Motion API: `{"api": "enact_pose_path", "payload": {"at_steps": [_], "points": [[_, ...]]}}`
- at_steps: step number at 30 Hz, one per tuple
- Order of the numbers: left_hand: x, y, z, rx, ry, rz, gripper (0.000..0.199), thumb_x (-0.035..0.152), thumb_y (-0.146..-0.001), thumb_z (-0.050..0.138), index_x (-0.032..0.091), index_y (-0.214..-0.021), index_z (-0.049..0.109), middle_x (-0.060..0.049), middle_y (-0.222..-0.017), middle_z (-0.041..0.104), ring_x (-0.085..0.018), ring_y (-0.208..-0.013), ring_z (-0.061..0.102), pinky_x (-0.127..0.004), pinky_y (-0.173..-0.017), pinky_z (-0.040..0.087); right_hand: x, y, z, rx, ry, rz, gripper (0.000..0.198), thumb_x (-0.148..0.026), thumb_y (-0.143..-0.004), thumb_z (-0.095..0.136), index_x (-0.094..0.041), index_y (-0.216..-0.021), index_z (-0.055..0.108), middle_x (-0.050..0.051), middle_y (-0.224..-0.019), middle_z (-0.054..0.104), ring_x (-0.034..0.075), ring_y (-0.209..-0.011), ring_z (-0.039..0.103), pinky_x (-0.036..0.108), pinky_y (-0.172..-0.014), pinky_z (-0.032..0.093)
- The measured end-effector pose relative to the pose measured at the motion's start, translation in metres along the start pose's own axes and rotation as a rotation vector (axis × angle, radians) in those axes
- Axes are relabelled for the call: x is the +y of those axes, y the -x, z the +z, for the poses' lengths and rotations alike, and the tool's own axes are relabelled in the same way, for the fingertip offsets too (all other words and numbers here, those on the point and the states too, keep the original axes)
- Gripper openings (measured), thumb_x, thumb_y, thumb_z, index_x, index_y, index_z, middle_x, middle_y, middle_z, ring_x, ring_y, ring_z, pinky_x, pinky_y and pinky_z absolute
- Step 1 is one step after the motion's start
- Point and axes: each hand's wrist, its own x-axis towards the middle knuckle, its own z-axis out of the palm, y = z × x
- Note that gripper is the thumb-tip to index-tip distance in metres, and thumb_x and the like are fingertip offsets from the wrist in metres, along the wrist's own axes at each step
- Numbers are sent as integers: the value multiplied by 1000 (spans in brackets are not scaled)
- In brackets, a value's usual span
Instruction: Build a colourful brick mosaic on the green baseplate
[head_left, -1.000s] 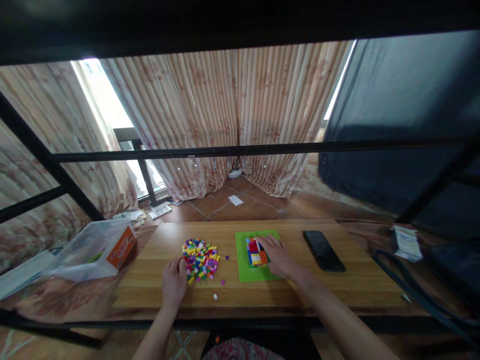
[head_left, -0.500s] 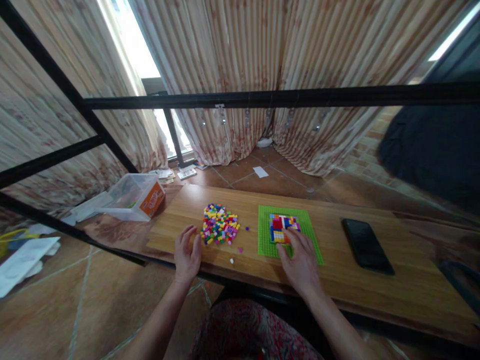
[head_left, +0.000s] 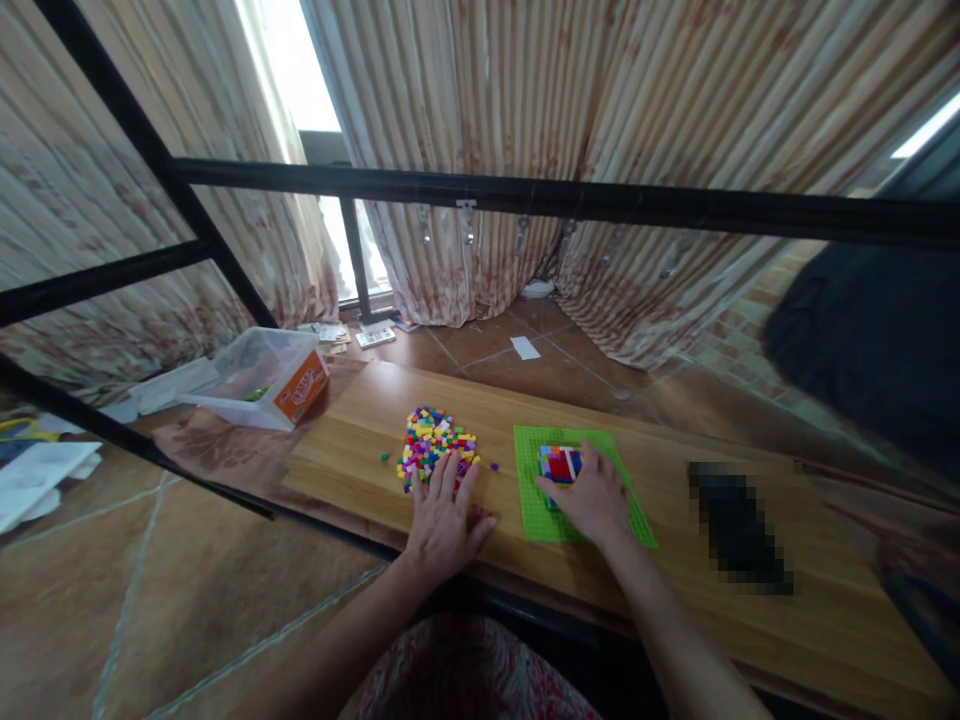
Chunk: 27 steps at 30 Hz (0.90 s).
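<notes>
A pile of small coloured toy bricks (head_left: 431, 430) lies on the wooden table. My left hand (head_left: 444, 518) is spread over the near edge of the pile, its fingertips at the bricks. A green brick (head_left: 385, 457) lies apart at the left, and a purple brick (head_left: 494, 467) at the right. On the green baseplate (head_left: 532, 518) sits a flat block of joined bricks (head_left: 559, 465), with red, blue and white showing. My right hand (head_left: 596, 495) rests over its right and near side, thumb and fingers apart. That hand hides part of the block.
A dark, pixelated object (head_left: 739, 525) lies on the table (head_left: 341, 430) to the right. Left of the table stands a clear plastic box (head_left: 240, 385) with an orange label. A black metal bar (head_left: 390, 185) crosses beyond the table, in front of striped curtains (head_left: 480, 90).
My left hand has moved right, from beside the pile onto its near edge, and opened out. A green brick now lies apart on the left. My right hand has shifted over the block. The view has tilted.
</notes>
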Motion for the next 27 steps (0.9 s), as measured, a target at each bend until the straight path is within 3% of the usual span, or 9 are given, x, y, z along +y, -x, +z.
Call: {"api": "enact_pose_path", "payload": {"at_steps": [6, 13, 22, 27], "points": [[-16, -22, 4, -18, 24, 4, 68, 54, -81, 57, 23, -140, 43, -16, -150, 36, -36, -137, 32, -64, -111, 11, 32, -15, -13, -168, 16, -307, 93, -41, -62, 69, -24, -144, 28, 12, -142, 43, 33, -129, 39, 51, -105, 28], [-27, -46, 14, 28, 54, 11, 52, 41, -82, 59, 22, -130, 53, -16, -144, 44, -35, -135, 34, -63, -111, 16, 47, -31, -21, -253, -19, -569, 89, -27, -62, 68, -20, -144, 32, 14, -140, 45, 31, -127, 42, 49, -102, 33], [-29, -48, 15, 55, 93, -29, 41, 38, -86, 54, 22, -124, 56, -14, -138, 51, -33, -130, 41, -60, -110, 18, 21, -19, -35, -398, -55, -739, 93, -17, -60, 66, -18, -146, 29, 13, -146, 39, 29, -135, 33, 49, -111, 26], [-29, -46, 16, 88, 101, -19, 43, 40, -86, 54, 20, -125, 55, -14, -135, 54, -32, -127, 44, -59, -110, 15, 28, -11, -39, -398, -165, -646, 102, -34, -62, 75, -21, -148, 23, 14, -152, 30, 30, -139, 28, 51, -112, 24]]}}
